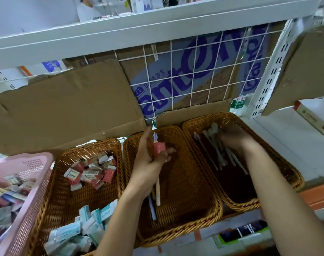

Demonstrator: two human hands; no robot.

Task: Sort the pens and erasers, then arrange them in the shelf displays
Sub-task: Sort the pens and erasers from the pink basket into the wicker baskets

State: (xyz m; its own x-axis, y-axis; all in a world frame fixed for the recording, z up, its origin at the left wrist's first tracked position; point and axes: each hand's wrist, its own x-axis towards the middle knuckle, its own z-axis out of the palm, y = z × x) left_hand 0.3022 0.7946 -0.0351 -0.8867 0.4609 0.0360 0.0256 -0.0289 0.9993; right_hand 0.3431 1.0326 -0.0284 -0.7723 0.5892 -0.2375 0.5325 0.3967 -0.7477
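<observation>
Several pens (158, 190) and one red eraser (159, 147) sit within left fingers (165, 155).

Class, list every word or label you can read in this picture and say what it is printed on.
"ant", large purple letters, the rest cut off: cardboard box.
"纯净水", smaller, beside them: same box.
"农夫": green bottle label.
Eraser boxes and red carton: print too blurred to read.
</observation>
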